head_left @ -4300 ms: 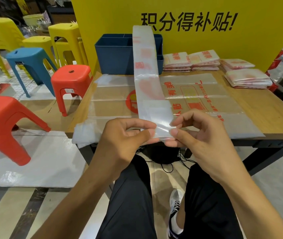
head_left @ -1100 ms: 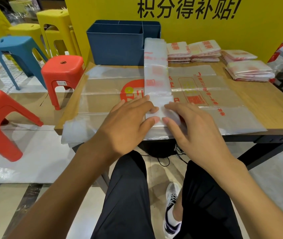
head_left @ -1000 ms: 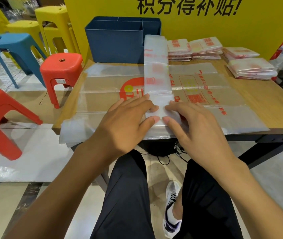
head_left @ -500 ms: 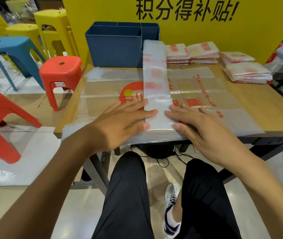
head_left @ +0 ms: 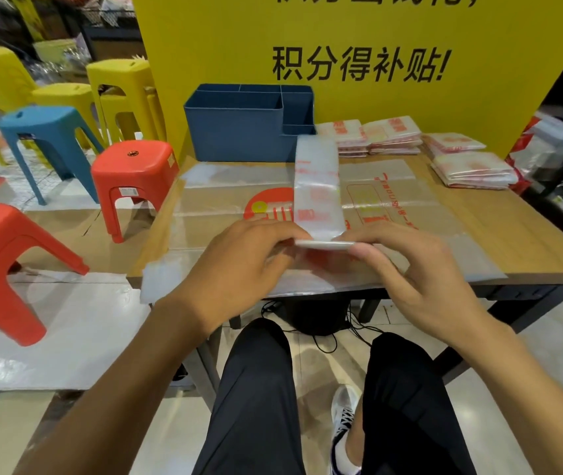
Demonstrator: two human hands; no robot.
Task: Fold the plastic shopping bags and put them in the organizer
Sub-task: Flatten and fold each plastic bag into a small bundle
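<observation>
Lying lengthwise down the middle of the table [head_left: 520,234], a plastic bag folded into a long narrow strip [head_left: 317,186] runs from the blue organizer [head_left: 235,132] toward the person, with its near end doubled over and lifted just off the surface. The left hand [head_left: 235,265] pinches that folded end from its left side, fingers curled round the edge, and the right hand [head_left: 407,269] pinches it from the right, thumb and fingertips closed on the plastic. Beneath the strip a flat, unfolded bag [head_left: 393,207] with a red and yellow logo and red print is spread across the table, its near edge hanging slightly over the front. The organizer stands at the back of the table against a yellow board [head_left: 376,36] with black characters; its compartments show nothing inside from this angle. To its right sit several stacks of folded bags [head_left: 393,135], and further right two more stacks [head_left: 472,169]. Left of the table stand red [head_left: 136,173], blue [head_left: 43,132] and yellow [head_left: 122,94] plastic stools. The person's black trousers [head_left: 256,406] and one shoe [head_left: 341,419] show below.
</observation>
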